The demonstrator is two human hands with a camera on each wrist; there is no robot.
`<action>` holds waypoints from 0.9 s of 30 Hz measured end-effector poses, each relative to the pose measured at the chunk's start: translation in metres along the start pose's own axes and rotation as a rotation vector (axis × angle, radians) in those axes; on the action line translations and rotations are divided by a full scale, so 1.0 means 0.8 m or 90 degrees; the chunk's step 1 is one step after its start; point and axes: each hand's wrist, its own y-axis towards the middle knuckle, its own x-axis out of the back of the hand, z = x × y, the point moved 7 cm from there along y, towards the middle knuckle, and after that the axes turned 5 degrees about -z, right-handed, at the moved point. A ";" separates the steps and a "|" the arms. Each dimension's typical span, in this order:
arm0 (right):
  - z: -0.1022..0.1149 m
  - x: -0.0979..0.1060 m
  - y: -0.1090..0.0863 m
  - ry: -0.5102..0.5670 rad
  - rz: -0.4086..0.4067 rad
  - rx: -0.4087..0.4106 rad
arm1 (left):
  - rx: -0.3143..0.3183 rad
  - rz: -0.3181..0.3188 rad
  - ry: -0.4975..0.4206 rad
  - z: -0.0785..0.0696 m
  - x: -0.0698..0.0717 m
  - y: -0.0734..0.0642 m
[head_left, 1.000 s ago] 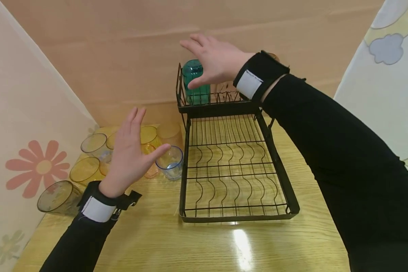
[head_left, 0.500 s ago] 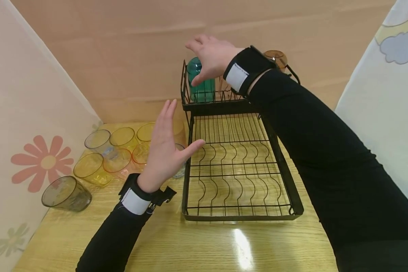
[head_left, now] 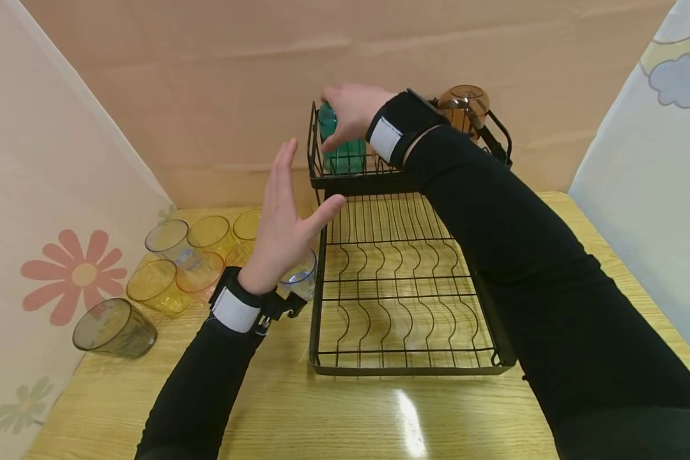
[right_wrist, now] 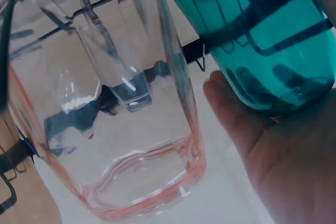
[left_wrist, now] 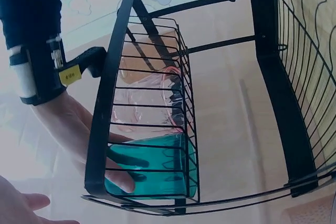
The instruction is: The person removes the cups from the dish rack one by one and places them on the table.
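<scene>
My right hand (head_left: 356, 110) reaches over the upper tier of the black dish rack (head_left: 411, 370) and grips a teal glass (head_left: 347, 158) that stands upside down at the left end of that tier. In the right wrist view, thumb and fingers lie around the glass's closed end. Beside it, a clear pinkish glass (right_wrist: 142, 166) also stands upside down. My left hand (head_left: 280, 233) is raised over the table at the rack's left side, holding nothing, fingers straight and thumb spread. Behind it, a blue-rimmed glass (head_left: 303, 278) is partly hidden.
An upside-down amber glass (head_left: 464, 107) sits at the right of the upper tier. Several upright tumblers crowd the table's left, among them a grey one (head_left: 115, 328) and a yellow one (head_left: 158, 287). Cloth walls (head_left: 224, 128) enclose the back and sides.
My right hand has come down onto the teal glass and its fingers have closed around it. My left hand has moved right, toward the rack, and slightly up. The view has shifted slightly.
</scene>
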 end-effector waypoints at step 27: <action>-0.015 0.066 -0.037 0.086 -0.178 -0.002 | 0.055 0.022 -0.087 -0.001 -0.001 0.049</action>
